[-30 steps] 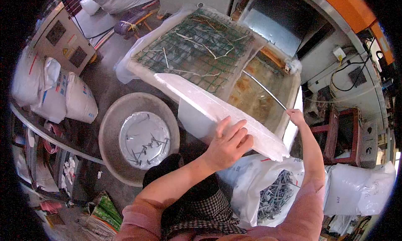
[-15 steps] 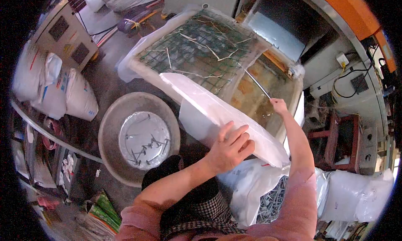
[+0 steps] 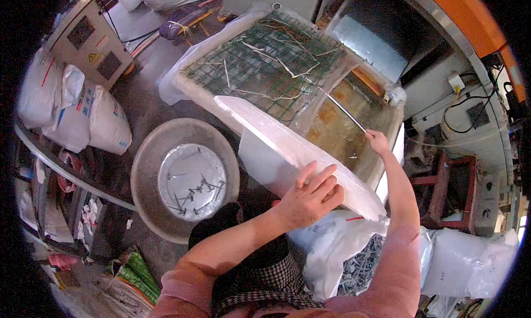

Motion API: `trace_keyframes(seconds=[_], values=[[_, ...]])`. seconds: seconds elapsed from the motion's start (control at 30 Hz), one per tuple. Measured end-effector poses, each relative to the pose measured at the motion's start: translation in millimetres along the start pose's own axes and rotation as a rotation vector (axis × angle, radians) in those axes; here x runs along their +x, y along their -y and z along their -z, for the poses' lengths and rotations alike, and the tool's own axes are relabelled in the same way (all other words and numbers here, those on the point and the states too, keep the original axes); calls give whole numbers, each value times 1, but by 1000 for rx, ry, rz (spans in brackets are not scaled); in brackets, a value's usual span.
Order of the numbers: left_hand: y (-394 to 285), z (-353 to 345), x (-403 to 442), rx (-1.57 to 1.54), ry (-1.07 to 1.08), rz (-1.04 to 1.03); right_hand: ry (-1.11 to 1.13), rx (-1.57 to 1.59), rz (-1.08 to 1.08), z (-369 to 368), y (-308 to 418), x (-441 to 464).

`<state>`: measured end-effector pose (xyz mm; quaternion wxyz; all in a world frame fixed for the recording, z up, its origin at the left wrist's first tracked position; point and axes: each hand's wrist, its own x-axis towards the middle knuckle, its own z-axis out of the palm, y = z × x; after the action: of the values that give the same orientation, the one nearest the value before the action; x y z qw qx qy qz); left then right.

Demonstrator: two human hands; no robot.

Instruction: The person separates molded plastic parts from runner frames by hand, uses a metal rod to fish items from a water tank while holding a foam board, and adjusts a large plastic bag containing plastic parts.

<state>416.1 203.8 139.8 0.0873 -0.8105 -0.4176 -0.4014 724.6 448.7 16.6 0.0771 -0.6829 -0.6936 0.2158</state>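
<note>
Silver rod (image 3: 347, 113), closed in the right hand (image 3: 379, 143), reaches over the tank (image 3: 395, 121), probably for keeping fingers dry; the left hand (image 3: 311, 201), half spread, lies at the white board (image 3: 276, 132), perhaps to steady it.

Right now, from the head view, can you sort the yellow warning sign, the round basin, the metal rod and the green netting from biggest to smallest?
1. Round basin and green netting: too alike to rank
2. Metal rod, held in the right hand
3. Yellow warning sign
</note>
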Motion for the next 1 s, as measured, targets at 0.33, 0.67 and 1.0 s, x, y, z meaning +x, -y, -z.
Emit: trace_keyframes(seconds=[0.33, 0.67, 1.0], values=[[-1, 9, 2, 48, 10, 28, -77, -104, -90, 123, -32, -140], [1, 21, 25, 120, -6, 48, -142, -245, -238, 255, -14, -283], [-28, 37, 29, 134, 63, 89, 11, -217, 51, 192, -11, -254]])
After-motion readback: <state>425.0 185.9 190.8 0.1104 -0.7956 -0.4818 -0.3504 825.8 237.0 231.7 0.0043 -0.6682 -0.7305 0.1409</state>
